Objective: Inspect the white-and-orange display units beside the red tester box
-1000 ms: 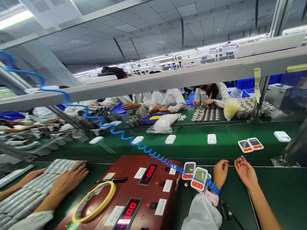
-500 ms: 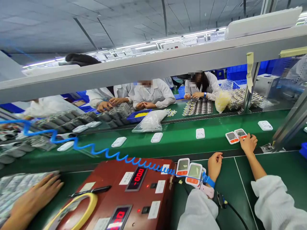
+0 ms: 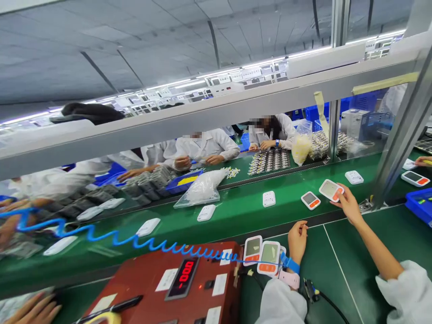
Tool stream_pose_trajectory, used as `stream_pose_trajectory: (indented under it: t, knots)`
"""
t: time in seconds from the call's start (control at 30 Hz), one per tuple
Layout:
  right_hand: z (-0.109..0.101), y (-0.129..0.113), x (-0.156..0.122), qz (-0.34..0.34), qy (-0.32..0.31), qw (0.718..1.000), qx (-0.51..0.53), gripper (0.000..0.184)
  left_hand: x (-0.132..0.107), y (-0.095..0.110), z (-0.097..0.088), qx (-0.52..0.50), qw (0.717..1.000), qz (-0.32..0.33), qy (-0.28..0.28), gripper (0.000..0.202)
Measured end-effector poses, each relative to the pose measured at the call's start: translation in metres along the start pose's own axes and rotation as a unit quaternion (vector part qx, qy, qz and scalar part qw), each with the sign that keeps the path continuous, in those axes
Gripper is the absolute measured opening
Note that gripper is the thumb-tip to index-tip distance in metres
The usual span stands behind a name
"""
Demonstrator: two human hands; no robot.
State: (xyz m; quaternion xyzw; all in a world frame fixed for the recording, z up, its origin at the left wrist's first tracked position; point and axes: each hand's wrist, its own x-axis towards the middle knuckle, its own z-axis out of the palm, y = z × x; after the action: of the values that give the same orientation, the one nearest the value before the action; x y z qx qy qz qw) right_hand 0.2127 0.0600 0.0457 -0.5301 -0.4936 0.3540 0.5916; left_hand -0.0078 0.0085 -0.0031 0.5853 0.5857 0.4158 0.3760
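Note:
My right hand (image 3: 348,206) reaches over the green conveyor belt (image 3: 236,211) and holds a white meter with an orange button (image 3: 331,190), lifted and tilted. A second such meter (image 3: 310,200) lies on the belt just left of it. My left hand (image 3: 297,235) rests loosely curled on the green mat, holding nothing. It lies beside two white meters (image 3: 261,254) at the edge of a red tester box (image 3: 175,283). A blue wrist strap (image 3: 289,263) on my left wrist trails a blue coiled cord (image 3: 111,236) off to the left.
White sockets (image 3: 269,198) ride spaced along the belt, with a clear plastic bag (image 3: 202,189) behind them. A slanted metal post (image 3: 398,135) and a blue bin (image 3: 420,204) stand at right. Several people in white coats work across the belt. Another person's hand (image 3: 30,310) shows at lower left.
My right hand has gone from the mat out to the belt and picked up one of the two meters there. My left hand stayed put. The view swung right.

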Motion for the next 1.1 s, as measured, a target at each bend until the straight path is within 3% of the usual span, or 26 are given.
stream_pose_trajectory:
  t: [0.17,0.33,0.43,0.63,0.8,0.97,1.1]
  knots:
    - [-0.023,-0.058,-0.057,0.079,-0.045,0.983,0.162,0.061,0.001,-0.002,0.001,-0.038,0.999,0.002,0.008,0.023]
    - [-0.041,-0.099,-0.089,0.092,-0.066,0.980,0.162,0.066,0.005,0.002,0.005,-0.050,0.995,0.060,0.065,0.027]
    - [-0.049,-0.114,-0.095,0.090,-0.081,0.982,0.143,0.068,0.019,0.007,0.008,-0.003,0.992,0.101,0.080,0.045]
    - [-0.057,-0.136,-0.102,0.066,-0.113,0.980,0.151,0.061,0.073,0.013,0.017,0.107,0.993,0.026,0.053,0.094]
    - [-0.064,-0.148,-0.106,0.062,-0.127,0.979,0.144,0.057,0.102,0.013,0.017,0.139,0.990,0.006,0.029,0.103]
    - [-0.068,-0.150,-0.108,0.059,-0.129,0.979,0.146,0.056,0.107,0.013,0.005,0.168,0.985,0.012,0.039,0.096]
    - [-0.067,-0.145,-0.104,0.056,-0.128,0.979,0.147,0.056,0.087,0.022,0.005,0.185,0.980,0.028,0.067,0.093]
